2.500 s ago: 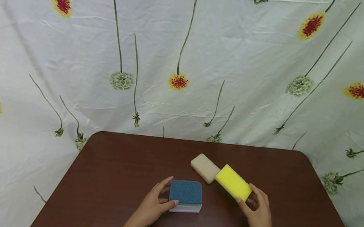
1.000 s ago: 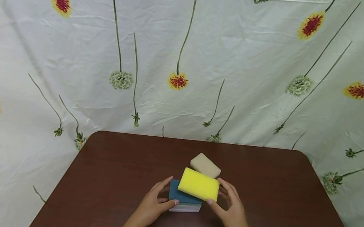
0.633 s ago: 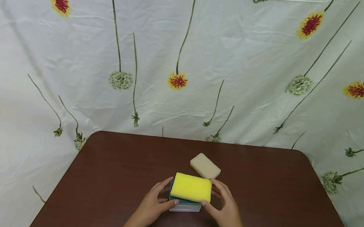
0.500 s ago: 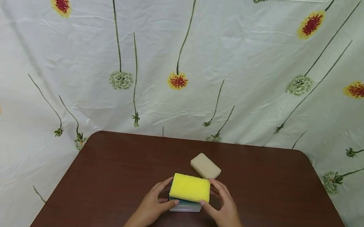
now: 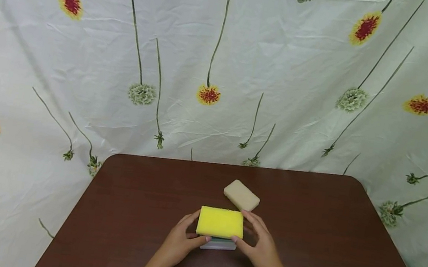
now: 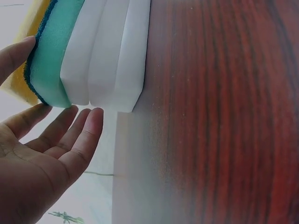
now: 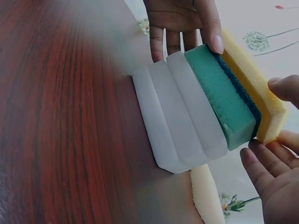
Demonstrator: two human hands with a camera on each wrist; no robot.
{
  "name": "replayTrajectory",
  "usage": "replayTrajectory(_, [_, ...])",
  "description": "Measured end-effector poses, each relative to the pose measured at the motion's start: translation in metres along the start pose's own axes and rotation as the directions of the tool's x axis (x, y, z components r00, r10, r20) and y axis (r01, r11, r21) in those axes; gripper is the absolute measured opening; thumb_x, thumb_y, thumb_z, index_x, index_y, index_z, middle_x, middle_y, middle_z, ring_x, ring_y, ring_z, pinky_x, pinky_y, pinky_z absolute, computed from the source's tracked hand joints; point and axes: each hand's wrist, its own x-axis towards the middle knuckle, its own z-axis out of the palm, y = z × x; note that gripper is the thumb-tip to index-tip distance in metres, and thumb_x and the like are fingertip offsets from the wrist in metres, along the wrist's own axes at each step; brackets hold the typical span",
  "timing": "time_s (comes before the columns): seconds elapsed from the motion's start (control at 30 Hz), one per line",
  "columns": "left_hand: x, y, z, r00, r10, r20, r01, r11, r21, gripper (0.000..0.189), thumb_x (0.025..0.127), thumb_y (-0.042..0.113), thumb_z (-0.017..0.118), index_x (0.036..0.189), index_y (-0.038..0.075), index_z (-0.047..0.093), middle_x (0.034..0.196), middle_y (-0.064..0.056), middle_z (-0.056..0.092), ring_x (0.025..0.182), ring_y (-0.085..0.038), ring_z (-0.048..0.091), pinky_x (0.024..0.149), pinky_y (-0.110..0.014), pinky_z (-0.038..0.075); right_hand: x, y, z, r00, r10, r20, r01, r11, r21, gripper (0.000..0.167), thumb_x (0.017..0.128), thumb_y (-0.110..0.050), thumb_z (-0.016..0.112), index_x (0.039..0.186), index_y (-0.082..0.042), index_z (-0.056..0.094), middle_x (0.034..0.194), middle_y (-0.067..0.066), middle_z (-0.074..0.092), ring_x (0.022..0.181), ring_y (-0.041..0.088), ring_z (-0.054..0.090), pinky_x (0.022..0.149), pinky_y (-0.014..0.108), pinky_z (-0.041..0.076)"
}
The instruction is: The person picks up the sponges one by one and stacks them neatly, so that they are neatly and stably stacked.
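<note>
A stack stands on the table between both hands. Three white sponge blocks (image 7: 175, 112) form its lower part, and above them lies a green sponge (image 7: 219, 95) with a dark blue scouring face. The yellow sponge (image 5: 221, 222) is right over that blue face, covering it in the head view. My right hand (image 5: 262, 252) pinches the yellow sponge at its right end, thumb on the near side and fingers on the far side. From the left, my left hand (image 5: 179, 242) holds the stack at the green sponge, its thumb at the blue edge and fingertips along the far side.
A cream sponge (image 5: 242, 195) lies at an angle on the brown table (image 5: 137, 196), just behind the stack. Past the table's far edge hangs a white cloth (image 5: 184, 54) printed with flowers.
My right hand has carried the yellow sponge leftward from beside the cream sponge, turned it straight and lowered it over the blue face. My left hand has stayed at the stack.
</note>
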Motion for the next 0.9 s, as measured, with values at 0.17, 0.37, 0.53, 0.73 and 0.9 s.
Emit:
replayTrajectory(0.17, [0.001,0.0005,0.0,1.0,-0.004,0.001,0.004,1.0,-0.027,0.087,0.084,0.03,0.083,0.155,0.009,0.039,0.152,-0.02,0.043,0.108,-0.03,0.067,0.081,-0.028,0.06,0.0002,0.0009,-0.0015,1.0,0.002,0.013,-0.002,1.0,-0.012,0.07,0.087,-0.016,0.081,0.149,-0.017,0.048,0.148,0.019,0.048,0.13,0.027,0.056,0.105,0.039,0.051])
replayTrajectory(0.37, [0.0015,0.0004,0.001,1.0,-0.002,0.001,0.002,1.0,-0.018,0.088,0.083,0.03,0.085,0.155,0.008,0.04,0.151,-0.021,0.043,0.105,-0.029,0.068,0.08,-0.027,0.06,-0.0002,0.0033,-0.0028,1.0,0.0,0.021,0.001,0.999,-0.048,0.07,0.087,-0.018,0.081,0.149,-0.015,0.048,0.147,0.015,0.049,0.13,0.027,0.056,0.104,0.04,0.052])
replayTrajectory(0.53, [-0.0004,0.0009,0.0008,1.0,-0.008,0.012,0.009,0.999,-0.032,0.089,0.083,0.028,0.085,0.155,0.007,0.038,0.151,-0.021,0.043,0.106,-0.029,0.068,0.081,-0.028,0.06,-0.0004,0.0043,-0.0036,1.0,0.005,0.026,-0.003,0.998,-0.069,0.07,0.087,-0.019,0.081,0.149,-0.016,0.048,0.148,0.014,0.049,0.13,0.025,0.056,0.104,0.042,0.052])
replayTrajectory(0.73, [-0.0027,0.0018,-0.0018,1.0,-0.016,0.006,0.016,0.999,-0.033,0.098,0.08,0.028,0.087,0.159,0.015,0.031,0.153,-0.021,0.04,0.112,-0.031,0.066,0.084,-0.029,0.06,0.0004,0.0038,-0.0027,0.999,0.006,0.043,-0.003,0.997,-0.083,0.071,0.088,-0.021,0.081,0.15,-0.016,0.047,0.149,0.013,0.048,0.129,0.026,0.057,0.105,0.039,0.052])
replayTrajectory(0.9, [-0.0027,0.0017,-0.0014,1.0,0.021,0.017,-0.02,0.997,-0.076,0.1,0.081,0.029,0.087,0.16,0.03,0.026,0.159,-0.019,0.033,0.121,-0.034,0.061,0.089,-0.032,0.059,0.0008,0.0025,-0.003,0.999,0.003,0.034,0.001,0.995,-0.095,0.071,0.087,-0.019,0.081,0.149,-0.016,0.047,0.149,0.01,0.049,0.129,0.026,0.055,0.103,0.045,0.052])
